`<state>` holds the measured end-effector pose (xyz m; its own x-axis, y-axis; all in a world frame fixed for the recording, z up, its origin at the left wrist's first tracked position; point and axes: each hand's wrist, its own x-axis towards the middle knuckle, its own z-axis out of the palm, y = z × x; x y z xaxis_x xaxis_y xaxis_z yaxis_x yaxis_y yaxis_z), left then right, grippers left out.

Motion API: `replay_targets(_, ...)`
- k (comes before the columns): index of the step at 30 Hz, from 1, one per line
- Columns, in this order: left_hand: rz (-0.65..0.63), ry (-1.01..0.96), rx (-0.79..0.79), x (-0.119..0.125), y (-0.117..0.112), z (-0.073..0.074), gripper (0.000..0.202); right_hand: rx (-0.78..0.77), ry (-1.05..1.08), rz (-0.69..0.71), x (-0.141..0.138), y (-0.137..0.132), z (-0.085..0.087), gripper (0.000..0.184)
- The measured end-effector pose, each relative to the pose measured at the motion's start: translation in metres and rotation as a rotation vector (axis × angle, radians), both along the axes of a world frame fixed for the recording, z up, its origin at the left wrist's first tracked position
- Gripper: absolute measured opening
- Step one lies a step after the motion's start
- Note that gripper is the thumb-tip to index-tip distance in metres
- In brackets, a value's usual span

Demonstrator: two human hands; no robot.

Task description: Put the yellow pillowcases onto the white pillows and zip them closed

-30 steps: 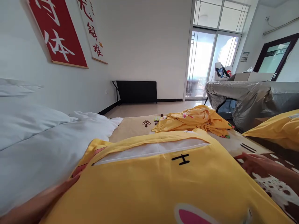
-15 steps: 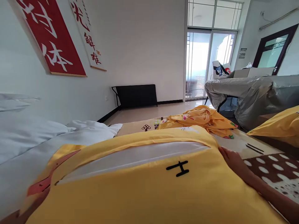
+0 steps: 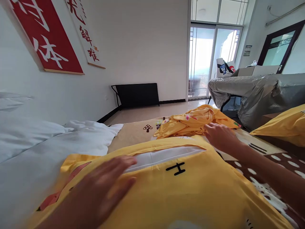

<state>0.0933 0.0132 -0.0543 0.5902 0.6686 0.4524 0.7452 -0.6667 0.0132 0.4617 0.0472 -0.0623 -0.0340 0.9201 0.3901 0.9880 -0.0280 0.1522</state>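
Note:
A yellow pillowcase with a black letter H lies in front of me, plumped out by a white pillow that shows through the long slit near its far edge. Above the left part of the case is my left hand, blurred, thumb and fingers apart and nothing in its grasp. My right hand hovers by the far right corner of the case, palm down with fingers stretched out. Whether its fingertips touch the cloth I cannot tell.
Crumpled yellow cloth lies beyond the pillow on a patterned beige and brown blanket. White bedding is piled at left. More yellow fabric sits at right, near a table under a grey plastic cover.
My left hand has come up from the lower left edge to above the case. The right hand has left the case's right side and moved to its far corner. The pillow has flattened slightly.

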Motion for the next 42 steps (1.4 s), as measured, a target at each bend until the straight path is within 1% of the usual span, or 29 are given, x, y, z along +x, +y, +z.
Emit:
replay_targets(1, -0.118, 0.074, -0.031, 0.031, 0.002, 0.003, 0.035, 0.048, 0.006, 0.032, -0.015, 0.005, 0.021, 0.026)
replay_targets(2, -0.221, 0.173, -0.097, 0.063, 0.006, 0.005, 0.039, 0.090, 0.019, 0.055, -0.030, 0.011, 0.040, 0.027)
replay_targets(3, -0.315, 0.250, -0.170, 0.093, 0.011, 0.006, 0.038, 0.125, 0.039, 0.069, -0.042, 0.016, 0.054, 0.028)
replay_targets(4, -0.375, 0.288, -0.210, 0.120, 0.017, 0.005, 0.039, 0.153, 0.065, 0.082, -0.053, 0.022, 0.062, 0.028)
replay_targets(5, -0.425, 0.312, -0.246, 0.143, 0.023, 0.002, 0.041, 0.174, 0.095, 0.091, -0.061, 0.028, 0.065, 0.027)
replay_targets(6, -0.469, 0.310, -0.275, 0.160, 0.029, -0.004, 0.044, 0.191, 0.130, 0.101, -0.067, 0.034, 0.060, 0.027)
replay_targets(7, -0.505, 0.296, -0.298, 0.171, 0.035, -0.011, 0.048, 0.206, 0.170, 0.111, -0.071, 0.040, 0.048, 0.026)
replay_targets(8, -0.537, 0.281, -0.320, 0.178, 0.039, -0.020, 0.049, 0.216, 0.216, 0.120, -0.073, 0.046, 0.031, 0.025)
replay_targets(10, -0.560, 0.265, -0.362, 0.182, 0.042, -0.041, 0.049, 0.199, 0.329, 0.132, -0.073, 0.057, -0.014, 0.024)
replay_targets(12, -0.536, 0.273, -0.401, 0.179, 0.039, -0.058, 0.048, 0.096, 0.473, 0.150, -0.070, 0.063, -0.055, 0.025)
replay_targets(13, -0.523, 0.271, -0.416, 0.177, 0.037, -0.064, 0.049, 0.037, 0.544, 0.174, -0.068, 0.064, -0.069, 0.027)
replay_targets(14, -0.519, 0.264, -0.427, 0.176, 0.035, -0.068, 0.051, -0.010, 0.610, 0.206, -0.064, 0.062, -0.077, 0.029)
replay_targets(15, -0.522, 0.255, -0.435, 0.176, 0.033, -0.069, 0.054, -0.044, 0.669, 0.243, -0.059, 0.058, -0.079, 0.032)
replay_targets(16, -0.529, 0.247, -0.441, 0.176, 0.032, -0.069, 0.057, -0.071, 0.720, 0.286, -0.054, 0.053, -0.075, 0.036)
replay_targets(18, -0.534, 0.248, -0.456, 0.178, 0.033, -0.067, 0.060, -0.143, 0.772, 0.374, -0.042, 0.041, -0.061, 0.040)
replay_targets(19, -0.529, 0.254, -0.468, 0.179, 0.034, -0.066, 0.059, -0.197, 0.761, 0.420, -0.036, 0.035, -0.054, 0.041)
replay_targets(21, -0.516, 0.263, -0.501, 0.180, 0.036, -0.065, 0.057, -0.311, 0.661, 0.529, -0.028, 0.027, -0.046, 0.050)
replay_targets(23, -0.509, 0.258, -0.527, 0.180, 0.036, -0.065, 0.055, -0.373, 0.539, 0.606, -0.024, 0.024, -0.047, 0.060)
replay_targets(25, -0.498, 0.244, -0.525, 0.179, 0.035, -0.065, 0.054, -0.386, 0.463, 0.627, -0.025, 0.025, -0.053, 0.056)
replay_targets(28, -0.474, 0.258, -0.504, 0.179, 0.032, -0.062, 0.051, -0.366, 0.385, 0.596, -0.031, 0.027, -0.060, 0.052)
replay_targets(30, -0.467, 0.276, -0.499, 0.179, 0.029, -0.060, 0.047, -0.335, 0.326, 0.562, -0.035, 0.026, -0.062, 0.046)
replay_targets(31, -0.469, 0.277, -0.492, 0.180, 0.028, -0.059, 0.045, -0.307, 0.295, 0.528, -0.036, 0.026, -0.062, 0.040)
replay_targets(33, -0.473, 0.270, -0.472, 0.181, 0.027, -0.057, 0.044, -0.240, 0.240, 0.418, -0.035, 0.026, -0.061, 0.031)
replay_targets(36, -0.459, 0.282, -0.465, 0.185, 0.025, -0.055, 0.043, -0.170, 0.218, 0.213, -0.030, 0.027, -0.056, 0.027)
replay_targets(38, -0.427, 0.286, -0.465, 0.188, 0.024, -0.051, 0.043, -0.134, 0.227, 0.110, -0.026, 0.024, -0.051, 0.023)
replay_targets(40, -0.382, 0.260, -0.456, 0.192, 0.023, -0.045, 0.044, -0.093, 0.236, 0.047, -0.023, 0.019, -0.044, 0.019)
replay_targets(42, -0.355, 0.249, -0.413, 0.196, 0.019, -0.039, 0.037, -0.074, 0.255, 0.018, -0.021, 0.013, -0.038, 0.016)
